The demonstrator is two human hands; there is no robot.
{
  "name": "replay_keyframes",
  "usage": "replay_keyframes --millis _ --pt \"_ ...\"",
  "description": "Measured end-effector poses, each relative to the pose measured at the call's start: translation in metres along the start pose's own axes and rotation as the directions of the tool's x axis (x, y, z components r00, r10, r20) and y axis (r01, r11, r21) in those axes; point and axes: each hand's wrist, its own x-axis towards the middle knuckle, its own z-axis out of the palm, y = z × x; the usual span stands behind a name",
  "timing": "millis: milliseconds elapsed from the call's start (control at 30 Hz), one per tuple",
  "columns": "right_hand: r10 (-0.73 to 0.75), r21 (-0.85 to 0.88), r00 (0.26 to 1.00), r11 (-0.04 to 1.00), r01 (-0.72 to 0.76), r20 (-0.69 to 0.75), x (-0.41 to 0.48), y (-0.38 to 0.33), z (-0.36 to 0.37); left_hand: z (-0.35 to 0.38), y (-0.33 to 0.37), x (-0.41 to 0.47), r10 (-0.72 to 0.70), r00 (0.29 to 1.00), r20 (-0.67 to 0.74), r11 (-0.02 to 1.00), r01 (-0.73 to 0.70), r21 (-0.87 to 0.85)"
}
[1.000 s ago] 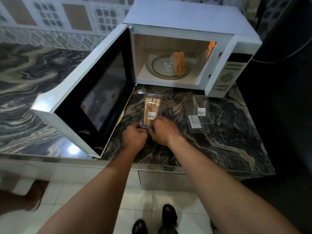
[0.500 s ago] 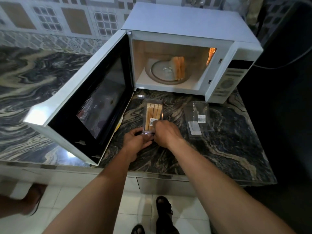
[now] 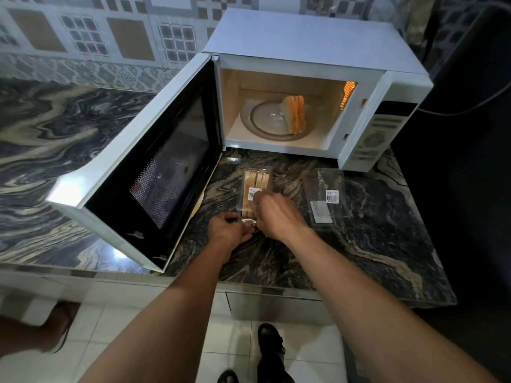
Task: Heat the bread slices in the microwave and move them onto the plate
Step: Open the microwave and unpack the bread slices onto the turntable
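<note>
My left hand [image 3: 226, 230] pinches the bread pack's [image 3: 255, 179] near end; my right hand [image 3: 276, 214] has slid up over its label, seemingly gripping the lid (opening underway). Other bread slices [image 3: 296, 114] sit in the open microwave [image 3: 304, 40].

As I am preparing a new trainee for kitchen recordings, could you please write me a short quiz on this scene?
1. True or false: the microwave door stands open.
2. Where do the unpacked bread slices sit? A) on the glass turntable inside the microwave; B) on a plate; C) on top of the microwave.
3. Of the two clear packs on the counter, which do the left hand and right hand hold: the bread pack or the empty pack?

Key: 1 true; 2 A; 3 the bread pack.
</note>
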Motion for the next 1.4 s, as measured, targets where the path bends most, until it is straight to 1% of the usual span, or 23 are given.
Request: replay_keyframes --millis 100,200,233,267,300,333,367,433,467,500,533,600,633,700,767,833,900,1000,1100,1200,1333,1400 --pt "-0.085 -0.019 0.988 0.996 0.084 -0.132 -0.002 0.004 -0.001 -0.001 0.003 0.003 -0.012 1.000 0.016 0.998 0.011 0.069" --pt "-0.105 -0.018 0.968 0.994 0.103 -0.226 -0.003 0.010 -0.002 -0.005 0.013 0.008 -0.032 0.999 0.002 0.971 0.031 0.237" --pt "-0.102 -0.009 0.962 0.995 0.103 -0.252 -0.003 0.010 -0.003 -0.008 0.018 0.006 0.015 0.999 -0.036 0.940 -0.002 0.342" --pt "-0.104 0.003 0.956 0.994 0.109 -0.275 -0.002 0.011 -0.004 -0.011 0.024 0.005 0.132 0.988 -0.083 0.869 -0.074 0.490" --pt "-0.108 0.010 0.948 0.993 0.116 -0.300 -0.001 0.012 -0.006 -0.014 0.030 0.003 0.273 0.956 -0.103 0.760 -0.149 0.633" --pt "-0.112 0.010 0.938 0.993 0.122 -0.327 0.001 0.012 -0.007 -0.015 0.034 0.003 0.414 0.906 -0.091 0.645 -0.221 0.732" --pt "-0.114 0.008 0.930 0.992 0.124 -0.350 0.002 0.012 -0.008 -0.015 0.039 0.002 0.521 0.852 -0.045 0.567 -0.306 0.765" --pt "-0.111 0.010 0.917 0.992 0.124 -0.383 0.006 0.011 -0.009 -0.011 0.050 0.001 0.675 0.732 0.086 0.465 -0.514 0.721" --pt "-0.109 0.015 0.910 0.992 0.126 -0.401 0.007 0.011 -0.010 -0.007 0.055 0.003 0.727 0.669 0.151 0.415 -0.605 0.679" --pt "-0.109 0.019 0.901 0.991 0.129 -0.421 0.009 0.011 -0.011 -0.004 0.062 0.003 0.762 0.615 0.201 0.372 -0.670 0.643" --pt "-0.108 0.024 0.890 0.991 0.133 -0.444 0.011 0.012 -0.012 -0.002 0.066 0.005 0.780 0.582 0.230 0.346 -0.707 0.616" --pt "-0.068 0.083 0.862 0.988 0.127 -0.502 0.013 0.012 -0.013 0.001 0.073 0.008 0.788 0.565 0.245 0.348 -0.736 0.581" --pt "-0.009 0.160 0.850 0.981 0.109 -0.526 0.013 0.011 -0.013 0.002 0.076 0.009 0.784 0.573 0.238 0.372 -0.741 0.559" --pt "0.173 0.374 0.823 0.926 0.052 -0.541 0.009 0.008 -0.010 0.004 0.081 0.011 0.785 0.583 0.208 0.415 -0.745 0.522" --pt "0.339 0.527 0.814 0.848 -0.047 -0.472 0.005 0.002 -0.005 0.006 0.085 0.015 0.788 0.586 0.188 0.437 -0.747 0.500" --pt "0.444 0.590 0.844 0.782 -0.201 -0.300 0.008 -0.005 0.006 0.008 0.087 0.018 0.791 0.583 0.189 0.449 -0.761 0.469" --pt "0.489 0.590 0.857 0.745 -0.311 -0.166 0.014 -0.012 0.019 0.011 0.089 0.021 0.787 0.586 0.190 0.467 -0.769 0.436" --pt "0.523 0.576 0.850 0.714 -0.399 -0.060 0.022 -0.019 0.032 0.012 0.093 0.024 0.789 0.589 0.176 0.448 -0.746 0.493" --pt "0.509 0.477 0.859 0.771 -0.422 -0.063 0.025 -0.018 0.037 0.009 0.096 0.030 0.777 0.599 0.192 0.440 -0.736 0.515" --pt "0.476 0.385 0.874 0.828 -0.408 -0.097 0.030 -0.018 0.038 0.010 0.097 0.037 0.765 0.610 0.208 0.465 -0.745 0.478" --pt "0.464 0.288 0.879 0.862 -0.418 -0.113 0.037 -0.019 0.038 0.013 0.098 0.044 0.765 0.604 0.226 0.464 -0.759 0.456" --pt "0.468 0.275 0.877 0.862 -0.426 -0.107 0.039 -0.017 0.037 0.012 0.099 0.047 0.766 0.603 0.221 0.469 -0.760 0.450"
